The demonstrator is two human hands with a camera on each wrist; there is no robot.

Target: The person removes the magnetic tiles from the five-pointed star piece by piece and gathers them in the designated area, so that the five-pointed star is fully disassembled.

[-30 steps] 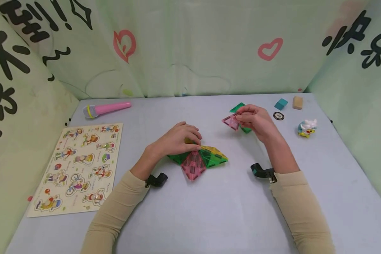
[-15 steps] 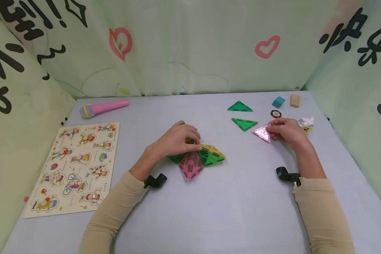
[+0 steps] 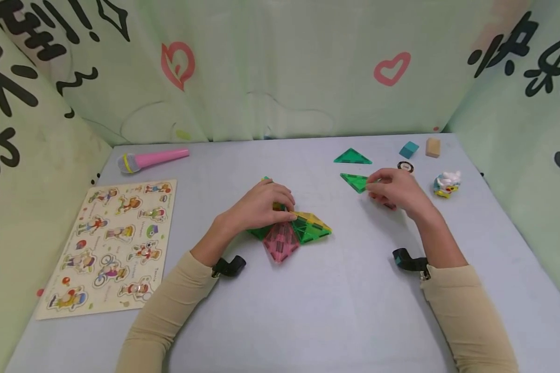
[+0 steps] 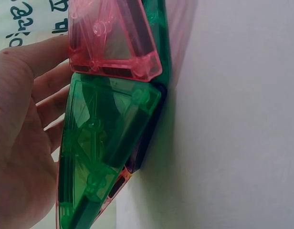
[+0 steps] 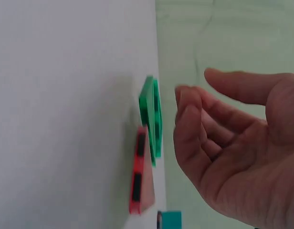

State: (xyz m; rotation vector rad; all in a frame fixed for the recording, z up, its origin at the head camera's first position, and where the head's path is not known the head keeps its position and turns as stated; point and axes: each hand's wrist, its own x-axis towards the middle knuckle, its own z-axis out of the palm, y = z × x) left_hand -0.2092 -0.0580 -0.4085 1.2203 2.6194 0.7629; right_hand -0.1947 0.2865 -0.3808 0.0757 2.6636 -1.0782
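Pale green cloth (image 3: pixel 280 72) with black characters and pink hearts hangs behind a white-covered table (image 3: pixel 336 311), where a person in beige sleeves (image 3: pixel 168 305) has both hands forward. A cream puzzle board (image 3: pixel 103 305) with cartoon figures lies at the left, partly behind the left sleeve. Near the middle, the left hand (image 3: pixel 266 203) holds a structure of translucent magnetic tiles (image 3: pixel 282 241), its thumb across the top; green, pink and yellow panels show around the fingers. To the right and farther back, the right hand (image 3: pixel 399 191) has bent fingers and holds nothing, with a narrow gap between thumb and forefinger. A pink microphone (image 3: pixel 161 157) lies far left. A red triangular tile (image 5: pixel 142 174), mostly hidden in the head view, is under the right hand, near the nearer green triangular tile (image 3: pixel 353 182); another green triangle (image 3: pixel 353 156) lies just beyond. At the far right are a small white-topped figurine (image 3: pixel 447 184), a tan block (image 3: pixel 433 147), a teal block (image 3: pixel 408 149) and, smallest, a black-and-white round chip (image 3: pixel 405 166).
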